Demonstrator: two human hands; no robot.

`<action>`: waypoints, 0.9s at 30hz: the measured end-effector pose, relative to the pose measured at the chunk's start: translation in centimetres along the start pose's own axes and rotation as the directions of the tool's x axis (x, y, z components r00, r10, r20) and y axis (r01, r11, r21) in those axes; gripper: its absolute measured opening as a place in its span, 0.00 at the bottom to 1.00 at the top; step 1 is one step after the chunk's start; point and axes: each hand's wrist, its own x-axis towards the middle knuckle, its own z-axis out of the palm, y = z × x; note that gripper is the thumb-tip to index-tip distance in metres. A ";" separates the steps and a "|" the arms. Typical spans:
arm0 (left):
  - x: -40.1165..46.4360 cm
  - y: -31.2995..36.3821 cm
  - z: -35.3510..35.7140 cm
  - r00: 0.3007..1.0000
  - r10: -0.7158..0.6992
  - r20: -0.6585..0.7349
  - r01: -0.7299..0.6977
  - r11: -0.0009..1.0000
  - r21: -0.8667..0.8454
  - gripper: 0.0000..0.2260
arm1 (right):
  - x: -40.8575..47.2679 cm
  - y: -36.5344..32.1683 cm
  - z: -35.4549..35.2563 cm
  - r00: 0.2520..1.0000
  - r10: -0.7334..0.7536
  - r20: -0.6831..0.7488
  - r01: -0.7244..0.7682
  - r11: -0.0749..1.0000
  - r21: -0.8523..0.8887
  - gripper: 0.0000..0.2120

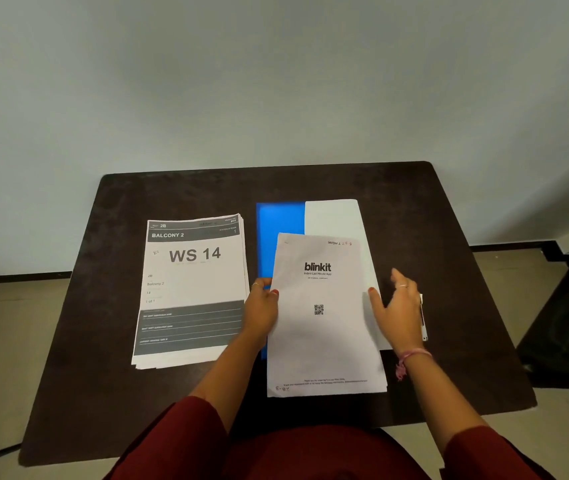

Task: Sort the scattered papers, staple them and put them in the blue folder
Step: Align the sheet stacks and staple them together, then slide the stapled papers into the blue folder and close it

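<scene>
a sheaf of "blinkit" papers (324,323) is held over the near middle of the dark table (449,216), its left edge pinched by the left hand (262,311), thumb on top and the other fingers tucked beneath. the right hand (397,306) is set against the right edge with fingers nearly straight and spread, thumb touching the sheet; nothing is gripped by it. the hold looks meant to square the sheets and keep them aligned, one side clamped while the other is patted flush.

the blue folder (279,233) is laid just behind and partly under the sheaf, at the middle of the table, with a plain white sheet (335,216) covering its right part; it seems to be kept close so the bundle can be slid in once fastened. a second pile, headed "ws 14" (193,289), is set apart on the left, apparently already sorted by kind.

a small white object (423,317) is half hidden behind the right hand; whether it is the stapler cannot be told.
</scene>
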 end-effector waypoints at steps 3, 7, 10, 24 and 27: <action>-0.2 0.1 -0.4 0.997 0.075 -0.019 -0.075 0.997 0.005 0.10 | -1.3 -1.7 1.4 0.994 0.005 0.110 -0.032 0.969 0.244 0.28; 0.5 0.7 -1.9 0.995 0.078 -0.068 -0.079 0.997 -0.003 0.11 | -2.1 -3.4 3.1 0.971 0.122 0.208 -0.201 0.886 0.418 0.25; 1.5 0.9 -3.7 0.992 0.026 -0.124 -0.032 0.999 -0.043 0.11 | -2.2 -4.0 4.0 0.953 0.175 0.246 -0.269 0.862 0.430 0.22; 3.9 0.6 -12.4 0.984 -0.083 -0.156 0.082 0.997 -0.014 0.11 | -3.9 -9.5 10.0 0.904 0.163 0.395 -0.348 0.818 0.459 0.14; 4.4 0.0 -14.6 0.964 -0.058 -0.259 0.060 0.998 0.000 0.14 | -4.3 -11.8 11.5 0.898 0.112 0.425 -0.306 0.853 0.423 0.15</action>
